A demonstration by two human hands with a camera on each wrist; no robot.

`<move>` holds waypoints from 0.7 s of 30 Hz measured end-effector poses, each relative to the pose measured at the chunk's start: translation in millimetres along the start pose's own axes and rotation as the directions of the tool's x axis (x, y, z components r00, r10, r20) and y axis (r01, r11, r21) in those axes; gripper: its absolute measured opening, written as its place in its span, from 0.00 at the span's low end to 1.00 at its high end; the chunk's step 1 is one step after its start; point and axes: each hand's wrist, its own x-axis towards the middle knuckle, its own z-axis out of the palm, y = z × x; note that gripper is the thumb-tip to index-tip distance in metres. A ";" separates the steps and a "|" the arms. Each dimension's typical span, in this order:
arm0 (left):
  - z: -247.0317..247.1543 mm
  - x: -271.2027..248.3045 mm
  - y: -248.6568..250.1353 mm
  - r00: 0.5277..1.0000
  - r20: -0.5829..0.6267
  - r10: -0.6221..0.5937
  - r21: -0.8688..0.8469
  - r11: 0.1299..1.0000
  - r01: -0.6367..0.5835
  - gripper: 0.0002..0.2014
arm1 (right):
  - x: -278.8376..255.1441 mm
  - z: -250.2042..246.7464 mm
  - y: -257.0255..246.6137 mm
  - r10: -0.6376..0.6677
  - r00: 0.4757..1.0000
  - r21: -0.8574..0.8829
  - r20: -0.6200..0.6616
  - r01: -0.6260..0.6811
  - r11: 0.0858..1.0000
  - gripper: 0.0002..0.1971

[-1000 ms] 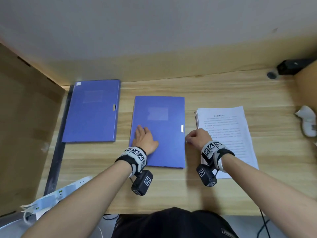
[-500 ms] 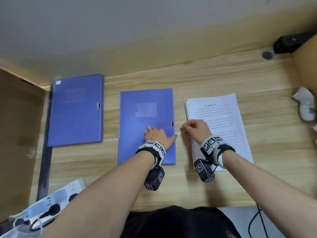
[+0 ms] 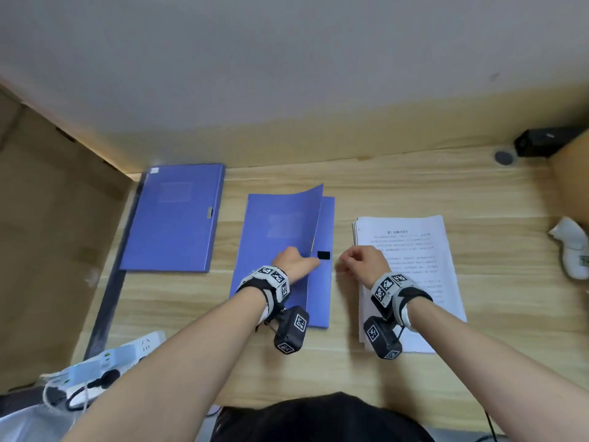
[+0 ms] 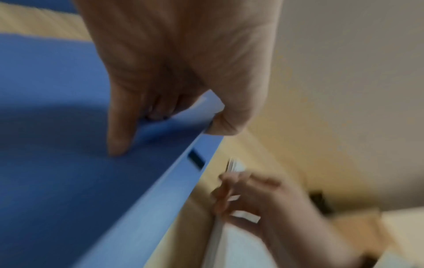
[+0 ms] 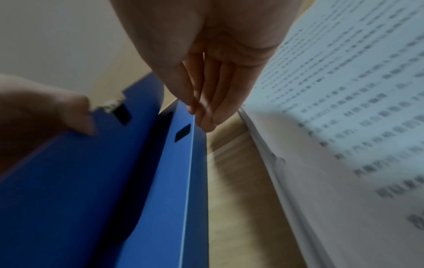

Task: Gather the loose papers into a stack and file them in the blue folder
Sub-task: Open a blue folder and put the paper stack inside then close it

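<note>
A blue folder [image 3: 277,228] lies at the middle of the wooden desk [image 3: 398,183]. My left hand [image 3: 301,261] pinches the right edge of its cover, thumb under and fingers on top, and the cover [image 4: 69,127] is lifted a little off the base. A black fastener patch [image 3: 324,255] shows on the uncovered base strip. The stack of printed papers [image 3: 420,250] lies flat to the right of the folder. My right hand [image 3: 355,263] hovers between folder and papers, holding nothing; its fingers [image 5: 204,112] hang close to the folder's right edge.
A second blue folder [image 3: 175,218] lies shut at the back left. A white power strip [image 3: 105,362] with plugs sits at the front left corner. A black device [image 3: 541,141] and a white object [image 3: 572,250] are at the right. A brown panel [image 3: 47,250] walls the left side.
My left hand slid from the cover's left part to its right edge, took hold of it and raised it. My right hand drew back slightly from the folder's edge.
</note>
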 end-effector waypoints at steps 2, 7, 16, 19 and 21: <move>-20.6 -15.5 -4.8 1.000 0.009 0.019 -0.139 0.990 -0.017 0.08 | 2.8 4.2 -10.3 -0.036 0.999 -0.082 0.022 0.037 0.996 0.07; -72.7 -54.3 -26.7 0.992 -0.129 0.008 -0.437 0.897 -0.064 0.06 | 8.9 32.9 -33.3 -0.157 0.978 -0.188 0.134 0.180 0.966 0.09; -147.8 -62.0 -86.5 0.839 -0.503 0.207 0.388 0.922 0.006 0.49 | 0.9 74.6 -41.7 -0.196 0.936 -0.533 0.293 0.330 0.779 0.20; -159.1 -49.3 -108.5 0.742 -0.489 0.458 0.771 0.624 0.123 0.55 | -5.3 74.9 -45.5 -0.141 0.932 -0.653 0.333 0.336 0.678 0.20; -168.3 -37.2 -123.7 0.762 -0.420 0.493 0.877 0.436 0.201 0.51 | -10.3 74.8 -47.6 -0.102 0.932 -0.728 0.347 0.337 0.597 0.19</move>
